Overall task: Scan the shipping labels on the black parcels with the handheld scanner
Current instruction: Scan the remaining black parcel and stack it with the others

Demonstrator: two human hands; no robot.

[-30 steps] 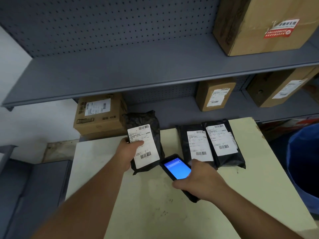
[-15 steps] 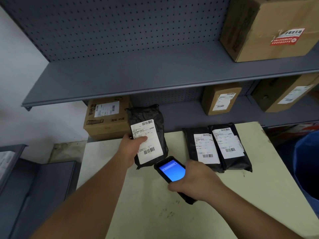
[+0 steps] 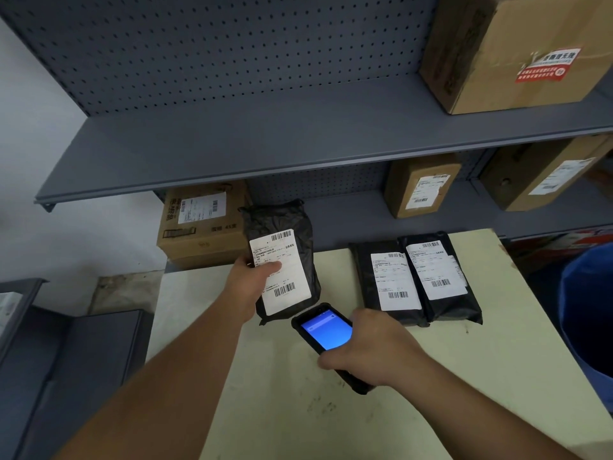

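Observation:
My left hand grips a black parcel by its left edge, thumb on its white shipping label, holding it tilted up above the pale table. My right hand holds the black handheld scanner, its blue screen lit, its top end just below the held parcel's lower barcode. Two more black parcels lie side by side on the table to the right, one partly under the other, both with labels facing up.
A grey metal shelf with pegboard back stands behind the table. Cardboard boxes sit on it: one at lower left, one in the middle, one at right, a large one on top. A blue bin stands at right.
My left hand has raised the black parcel farther up and away from the table. My right hand with the scanner has moved slightly left, staying under the label.

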